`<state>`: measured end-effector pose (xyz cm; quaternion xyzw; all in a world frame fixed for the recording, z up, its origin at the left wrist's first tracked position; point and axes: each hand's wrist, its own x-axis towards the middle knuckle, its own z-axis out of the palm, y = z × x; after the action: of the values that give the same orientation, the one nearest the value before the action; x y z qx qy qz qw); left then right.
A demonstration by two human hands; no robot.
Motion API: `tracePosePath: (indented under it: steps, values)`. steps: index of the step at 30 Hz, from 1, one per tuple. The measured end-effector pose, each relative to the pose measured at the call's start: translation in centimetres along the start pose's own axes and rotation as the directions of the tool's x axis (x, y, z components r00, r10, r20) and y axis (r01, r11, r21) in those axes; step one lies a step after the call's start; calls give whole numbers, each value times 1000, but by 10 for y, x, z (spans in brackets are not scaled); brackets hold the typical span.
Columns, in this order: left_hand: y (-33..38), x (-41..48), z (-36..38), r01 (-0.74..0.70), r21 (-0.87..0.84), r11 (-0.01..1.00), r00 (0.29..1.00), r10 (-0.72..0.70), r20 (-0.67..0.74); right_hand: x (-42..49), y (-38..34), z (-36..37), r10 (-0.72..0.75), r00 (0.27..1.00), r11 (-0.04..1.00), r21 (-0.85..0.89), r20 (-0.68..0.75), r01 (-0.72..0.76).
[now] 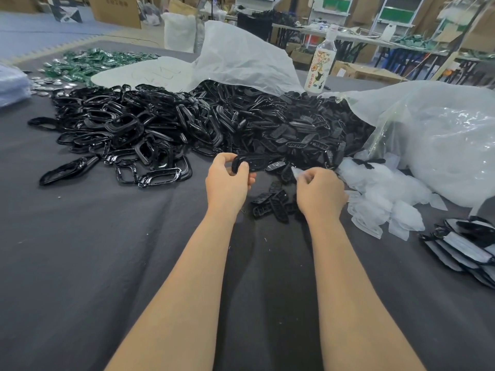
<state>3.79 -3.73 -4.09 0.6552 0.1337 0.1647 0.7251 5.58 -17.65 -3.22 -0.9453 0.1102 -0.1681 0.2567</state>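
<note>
Head view: bagging step, seemingly; left hand (227, 184) pinching shell (251, 161), right hand (320, 194) pinching bag (296, 172) just beside that grip; next, probably spread bag, slide shell in.

Left hand (227, 180) grips a black shell (250, 163); right hand (320, 190) pinches clear film (296, 172) (blurred).

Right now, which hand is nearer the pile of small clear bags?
Right. The right hand sits just left of the clear bags; the left hand is farther left, gripping a black part.
</note>
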Motion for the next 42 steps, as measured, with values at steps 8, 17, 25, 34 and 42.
tracePosePath:
  steps: [8, 17, 25, 34, 42]
  values:
    - [-1, 1, 1, -20, 22, 1000, 999, 19, 26, -5, -20, -7, -138, 987, 599, 800, 82, 18]
    - [1, -1, 4, -37, -3, 999, 993, 38, 111, -9, -22, 0, -173, 971, 488, 871, 167, -63]
    - [1, -4, 8, -56, 33, 998, 972, 47, 231, -14, -23, 6, -154, 986, 682, 714, -68, 156]
    - [4, -5, 10, -27, 7, 1000, 973, 25, 231, -14, -24, 11, -130, 968, 750, 617, -213, 237]
    - [7, -6, 11, 63, -35, 997, 971, -54, 232, -12, -25, 16, -14, 993, 627, 773, -114, 97]
